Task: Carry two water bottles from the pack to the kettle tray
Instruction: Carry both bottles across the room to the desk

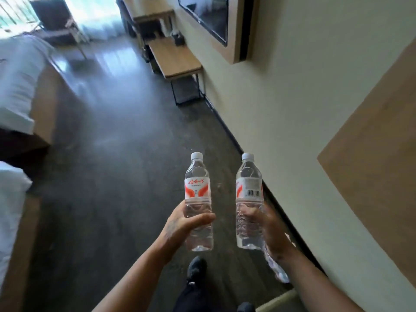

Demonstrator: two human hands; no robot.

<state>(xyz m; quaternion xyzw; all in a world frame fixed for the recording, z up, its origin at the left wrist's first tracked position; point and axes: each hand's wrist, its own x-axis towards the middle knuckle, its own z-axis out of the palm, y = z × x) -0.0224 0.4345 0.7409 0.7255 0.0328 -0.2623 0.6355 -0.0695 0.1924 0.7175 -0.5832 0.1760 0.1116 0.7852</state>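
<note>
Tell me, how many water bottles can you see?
2. One bottle stands upright in the left hand; the other bottle stands upright in the right hand. Something plastic below the right hand is too blurred to name.

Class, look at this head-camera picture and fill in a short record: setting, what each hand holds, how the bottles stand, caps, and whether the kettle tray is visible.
setting: room with dark floor, bed on the left, wall-mounted screen
left hand: grips left bottle low on its body
right hand: grips right bottle low on its body
bottle pose: both roughly upright, apart
caps: white, on
kettle tray: not identifiable
</note>
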